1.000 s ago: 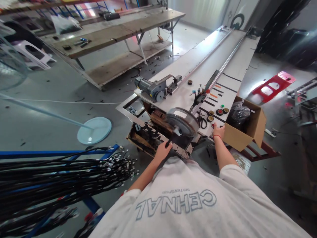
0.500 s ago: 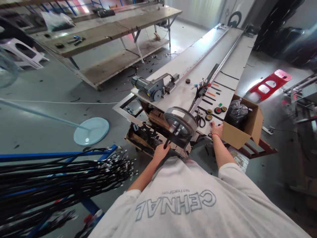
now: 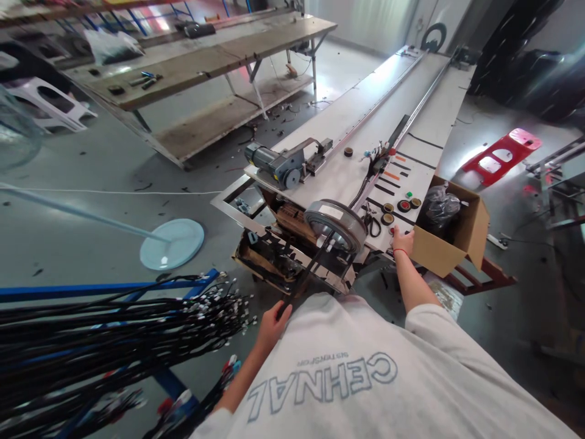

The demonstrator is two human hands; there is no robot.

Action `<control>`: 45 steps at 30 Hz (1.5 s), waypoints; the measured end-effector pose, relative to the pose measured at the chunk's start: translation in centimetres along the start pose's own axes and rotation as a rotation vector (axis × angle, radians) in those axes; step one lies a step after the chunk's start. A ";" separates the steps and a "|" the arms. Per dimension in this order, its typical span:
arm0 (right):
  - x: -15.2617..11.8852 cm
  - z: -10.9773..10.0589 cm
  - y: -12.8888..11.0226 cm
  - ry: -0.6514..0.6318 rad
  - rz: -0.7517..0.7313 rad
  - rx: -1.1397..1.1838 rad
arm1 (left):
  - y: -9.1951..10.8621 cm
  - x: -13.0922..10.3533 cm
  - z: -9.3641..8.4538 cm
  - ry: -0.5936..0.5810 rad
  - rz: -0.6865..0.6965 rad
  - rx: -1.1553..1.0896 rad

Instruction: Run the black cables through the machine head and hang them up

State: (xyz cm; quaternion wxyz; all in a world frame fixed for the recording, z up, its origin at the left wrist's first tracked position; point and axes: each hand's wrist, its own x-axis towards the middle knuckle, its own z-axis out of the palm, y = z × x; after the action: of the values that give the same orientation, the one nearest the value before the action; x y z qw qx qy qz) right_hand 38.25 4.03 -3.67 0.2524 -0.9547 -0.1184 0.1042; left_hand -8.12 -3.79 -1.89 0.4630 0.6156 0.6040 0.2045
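My left hand [image 3: 273,323] is closed round the end of a black strip [image 3: 305,275], which stretches back to the large grey reel [image 3: 336,221] at the near end of the long white table [image 3: 338,174]. My right hand [image 3: 403,241] rests at the table's near right corner, beside a small red button [image 3: 392,231]; its fingertips are too small to make out clearly. Rolls of tape [image 3: 387,218] and black scissors [image 3: 373,225] lie just behind it. Further left stands a grey motor [image 3: 274,163].
An open cardboard box [image 3: 441,247] stands against the table's right side. Black cables [image 3: 137,329] hang on a blue rack at the lower left. A round light-blue base [image 3: 176,244] is on the floor. A red stool [image 3: 500,157] lies at the right.
My left hand has moved down and left, away from the reel, and a longer length of black strip now shows. My right hand has stayed at the table corner.
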 end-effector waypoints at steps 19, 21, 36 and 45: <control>-0.5 -0.3 -0.2 -0.026 -0.001 -0.004 | 1.9 0.7 0.3 -0.066 0.081 -0.029; -0.4 -0.2 -0.2 -0.029 0.000 -0.006 | 2.4 1.3 0.8 -0.064 0.090 -0.025; -0.6 -0.3 -0.3 -0.044 0.004 0.011 | 5.9 7.0 3.2 -0.019 0.133 -0.009; -0.9 -1.2 -0.7 -0.044 -0.012 -0.016 | 6.9 9.6 4.6 -0.072 0.137 -0.108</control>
State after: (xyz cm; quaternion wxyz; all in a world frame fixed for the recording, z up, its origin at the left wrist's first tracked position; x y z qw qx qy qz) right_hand 37.57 3.78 -2.16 0.2426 -0.9534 -0.1305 0.1227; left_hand 1.26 4.77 -1.49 0.5019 0.6363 0.5317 0.2458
